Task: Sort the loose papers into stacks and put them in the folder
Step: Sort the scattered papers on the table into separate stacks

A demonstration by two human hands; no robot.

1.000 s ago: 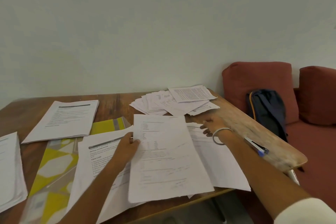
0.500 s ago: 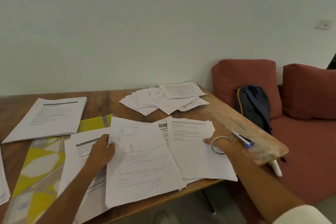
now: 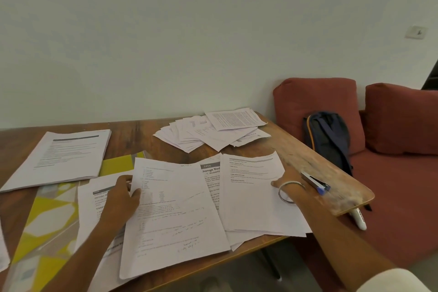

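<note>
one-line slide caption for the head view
Left hand pinches a handwritten sheet, right hand rests on a printed sheet, patterned folder nearby.

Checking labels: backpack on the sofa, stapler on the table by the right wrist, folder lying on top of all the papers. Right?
Not quite. In the head view the yellow patterned folder lies under the papers, not on top. The backpack on the sofa and stapler by the right wrist are correct.
</note>
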